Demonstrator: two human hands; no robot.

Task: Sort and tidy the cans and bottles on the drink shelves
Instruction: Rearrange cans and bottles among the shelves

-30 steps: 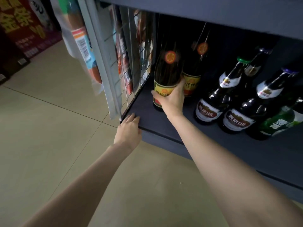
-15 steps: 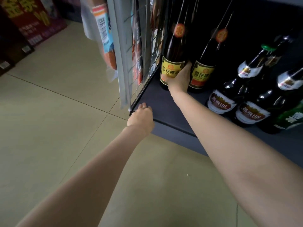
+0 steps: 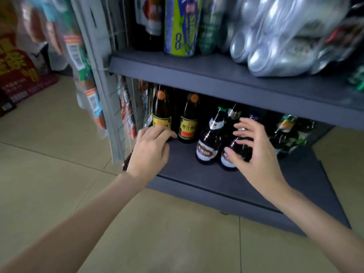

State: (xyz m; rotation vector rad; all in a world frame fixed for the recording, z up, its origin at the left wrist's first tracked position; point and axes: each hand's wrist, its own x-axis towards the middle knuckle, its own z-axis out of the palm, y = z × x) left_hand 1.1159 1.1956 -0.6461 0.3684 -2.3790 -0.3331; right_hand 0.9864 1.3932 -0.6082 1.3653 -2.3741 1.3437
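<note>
Two tall dark bottles with yellow labels stand at the left end of the bottom shelf: the left one and the right one. My left hand lies against the foot of the left one, its fingers loosely bent over the lower label. A brown beer bottle with a white and red label stands to their right. Beside it is a second beer bottle. My right hand hovers in front of that one with fingers spread, holding nothing.
Green bottles lean at the shelf's right end. The upper shelf carries a shrink-wrapped pack of silver cans and a blue and yellow pack. A wire grid side and hanging snack packets are at the left.
My right hand let go of the yellow-label bottles and moved right to the beer bottles. My left hand left the shelf's corner for the left yellow-label bottle. The view rose, showing the upper shelf.
</note>
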